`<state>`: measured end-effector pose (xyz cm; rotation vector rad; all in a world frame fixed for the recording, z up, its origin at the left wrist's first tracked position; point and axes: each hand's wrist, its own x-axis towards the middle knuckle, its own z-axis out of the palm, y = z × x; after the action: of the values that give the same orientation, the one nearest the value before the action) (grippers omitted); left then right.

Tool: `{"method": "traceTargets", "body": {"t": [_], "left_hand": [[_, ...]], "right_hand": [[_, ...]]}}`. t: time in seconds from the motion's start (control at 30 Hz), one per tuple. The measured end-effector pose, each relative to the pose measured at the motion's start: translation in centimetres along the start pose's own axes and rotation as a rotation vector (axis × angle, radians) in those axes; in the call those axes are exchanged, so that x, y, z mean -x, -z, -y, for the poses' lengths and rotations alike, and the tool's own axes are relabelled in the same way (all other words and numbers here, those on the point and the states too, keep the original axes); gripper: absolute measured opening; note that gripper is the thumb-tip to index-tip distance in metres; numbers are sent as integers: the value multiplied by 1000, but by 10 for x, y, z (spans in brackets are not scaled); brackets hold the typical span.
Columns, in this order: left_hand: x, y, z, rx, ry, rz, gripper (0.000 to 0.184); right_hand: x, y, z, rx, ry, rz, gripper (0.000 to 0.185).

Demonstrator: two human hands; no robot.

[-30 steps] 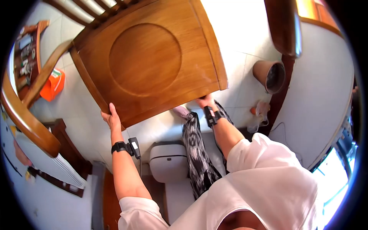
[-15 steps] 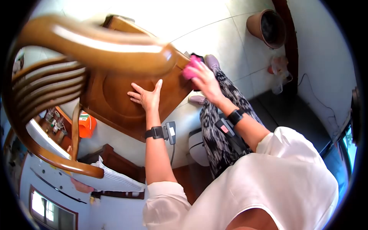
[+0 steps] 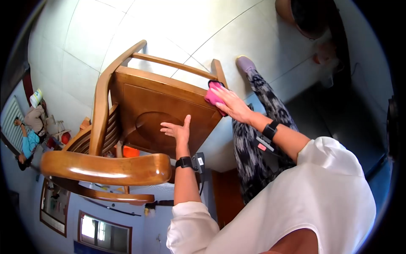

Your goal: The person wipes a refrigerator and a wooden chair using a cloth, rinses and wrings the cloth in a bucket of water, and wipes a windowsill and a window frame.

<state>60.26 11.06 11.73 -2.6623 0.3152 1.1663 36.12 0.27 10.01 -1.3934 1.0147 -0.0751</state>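
A brown wooden armchair (image 3: 158, 99) with a varnished seat and slatted back fills the middle of the view. My right hand (image 3: 234, 104) presses a pink cloth (image 3: 212, 94) against the seat's edge at its right corner, close to a chair leg (image 3: 218, 70). Over the seat's lower part is my left hand (image 3: 181, 132), empty, with its fingers spread; whether it touches the wood I cannot tell. One curved armrest (image 3: 105, 168) lies to the left of my left wrist.
Pale floor tiles (image 3: 144, 21) extend beyond the chair. A plant pot (image 3: 287, 12) stands at the upper right, beside a dark ledge. An orange container (image 3: 130, 151) shows behind the chair. Another person in a blue top (image 3: 30, 142) is at the far left.
The chair has turned in view, its near armrest now lower left instead of across the top. My right hand keeps the cloth at the seat corner; my left hand stays spread over the seat.
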Motion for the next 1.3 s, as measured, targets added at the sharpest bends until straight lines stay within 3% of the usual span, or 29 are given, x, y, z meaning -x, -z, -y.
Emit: {"method": "traceTargets", "body": {"t": [0.17, 0.33, 0.43, 0.67, 0.77, 0.93, 1.0, 1.03, 1.17, 1.3], "left_hand": [[1, -3, 0, -60, -1, -4, 132], [-7, -10, 10, -37, -55, -44, 128], [-3, -8, 12, -15, -16, 24, 133], [3, -7, 0, -103, 27, 42, 140], [4, -4, -3, -93, 53, 63, 141], [3, -2, -3, 10, 46, 91, 143], [-14, -19, 21, -377, -65, 91, 136], [-6, -18, 17, -278, -119, 34, 136], [-2, -13, 21, -166, -94, 39, 133], [7, -8, 21, -15, -105, 23, 132]], "right_hand": [[-127, -31, 60, -42, 296, -100, 56], [-222, -67, 108, -41, 381, -222, 55], [-200, -56, 100, -55, 391, -228, 54], [-60, -20, 57, 75, 27, -193, 55], [-87, -31, 83, 104, -18, -227, 54], [-196, -60, 126, 116, 218, -298, 57], [-229, -65, 135, 36, 297, -293, 57], [-236, -58, 140, -47, 291, -176, 56], [-226, -58, 119, -202, 213, -51, 50], [-133, -37, 49, -277, -111, 52, 55]]}}
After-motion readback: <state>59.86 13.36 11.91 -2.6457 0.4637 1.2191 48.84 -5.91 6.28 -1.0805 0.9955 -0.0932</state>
